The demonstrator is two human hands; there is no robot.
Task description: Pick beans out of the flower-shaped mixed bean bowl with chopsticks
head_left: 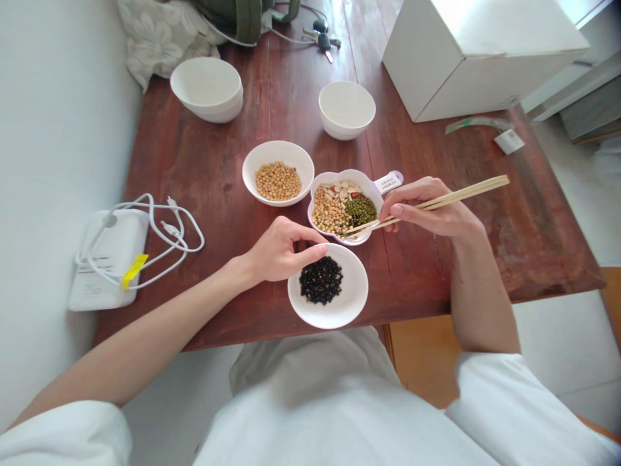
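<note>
Mixed beans (332, 210) lie in the purple-rimmed dish (366, 184); the right hand (434, 207) holds chopsticks (466, 192) among them, seemingly picking, which calls for a steady pinch. Nearer than the dish, the left hand (279, 251) grips the black-bean bowl (354, 291).

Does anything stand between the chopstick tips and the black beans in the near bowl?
Only the rims of the purple-edged dish and the near bowl; the left hand lies close, thumb at the bowl's rim.
</note>
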